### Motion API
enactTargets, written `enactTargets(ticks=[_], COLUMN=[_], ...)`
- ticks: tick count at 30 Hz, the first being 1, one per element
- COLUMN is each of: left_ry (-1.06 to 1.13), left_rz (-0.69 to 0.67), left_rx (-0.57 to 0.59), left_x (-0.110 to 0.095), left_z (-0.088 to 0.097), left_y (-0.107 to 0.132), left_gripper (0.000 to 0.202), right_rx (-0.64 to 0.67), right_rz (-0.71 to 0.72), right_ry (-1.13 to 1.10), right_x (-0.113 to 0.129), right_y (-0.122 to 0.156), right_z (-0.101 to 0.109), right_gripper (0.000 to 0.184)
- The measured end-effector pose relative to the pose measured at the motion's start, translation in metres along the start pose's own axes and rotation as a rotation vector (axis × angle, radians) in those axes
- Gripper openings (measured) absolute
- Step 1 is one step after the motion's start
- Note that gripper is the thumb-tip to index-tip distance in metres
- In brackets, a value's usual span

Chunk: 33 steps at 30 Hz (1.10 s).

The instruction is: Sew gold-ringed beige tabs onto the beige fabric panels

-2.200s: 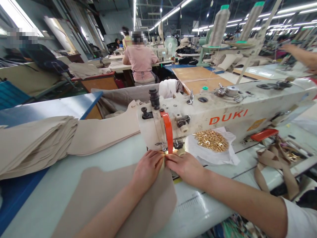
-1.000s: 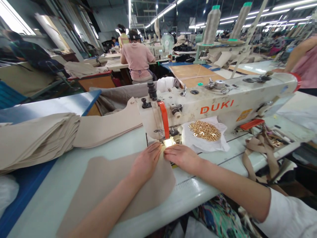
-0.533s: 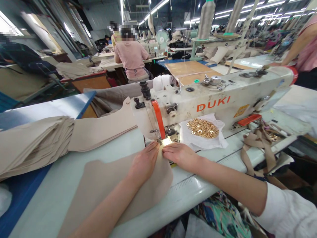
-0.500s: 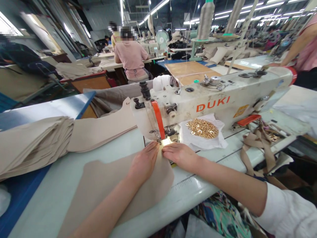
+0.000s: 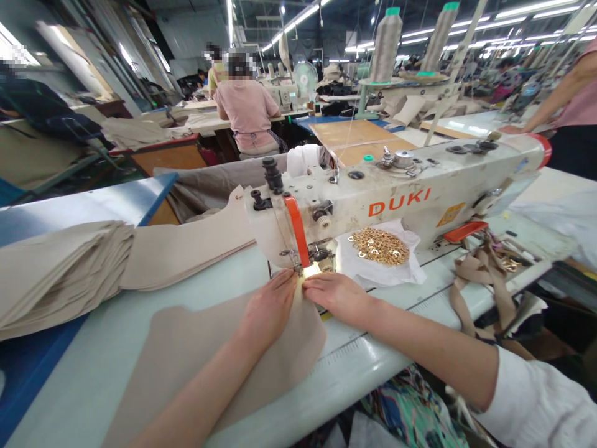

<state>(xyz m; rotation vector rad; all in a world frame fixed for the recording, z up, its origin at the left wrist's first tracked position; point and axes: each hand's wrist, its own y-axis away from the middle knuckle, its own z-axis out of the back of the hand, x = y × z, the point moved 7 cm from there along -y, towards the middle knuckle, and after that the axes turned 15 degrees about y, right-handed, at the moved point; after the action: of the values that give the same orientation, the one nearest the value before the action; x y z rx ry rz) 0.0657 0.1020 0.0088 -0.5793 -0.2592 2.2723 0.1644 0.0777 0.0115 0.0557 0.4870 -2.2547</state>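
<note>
A beige fabric panel lies on the pale sewing table, its upper edge at the needle area of the white DUKI sewing machine. Just left of the lit presser foot, my left hand presses the panel with its fingers close together. On the other side, my right hand has its fingers bunched on the panel's edge, a short gap from the left fingertips. The needle and whatever lies under the right fingertips are hidden. An orange guard stands upright above both hands.
Gold metal rings are heaped on a white cloth beside the machine head. Stacked beige panels lie at left. Beige strips hang at right. Thread cones stand behind; a person in pink sits farther back.
The view has shifted slightly, showing more of the thread cones. Both hands stay at the presser foot on the panel, which looks nearly unmoved.
</note>
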Motion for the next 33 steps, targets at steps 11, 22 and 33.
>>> enactTargets(ticks=[11,22,33], left_ry=[0.029,0.085,-0.104], left_rz=[0.019,0.121,-0.022], left_rx=[-0.003,0.007,0.203], left_x=[0.003,-0.021,-0.048], left_z=[-0.002,0.017,0.038], left_y=[-0.003,0.057,0.179], left_gripper=[0.037,0.035,0.090], right_rx=[0.029,-0.028,-0.203], right_rz=[0.002,0.149,-0.009], right_ry=[-0.004,0.004,-0.253], right_x=[-0.002,0.056,0.046], right_y=[-0.002,0.007,0.015], right_z=[0.000,0.020,0.025], right_gripper=[0.008,0.015,0.020])
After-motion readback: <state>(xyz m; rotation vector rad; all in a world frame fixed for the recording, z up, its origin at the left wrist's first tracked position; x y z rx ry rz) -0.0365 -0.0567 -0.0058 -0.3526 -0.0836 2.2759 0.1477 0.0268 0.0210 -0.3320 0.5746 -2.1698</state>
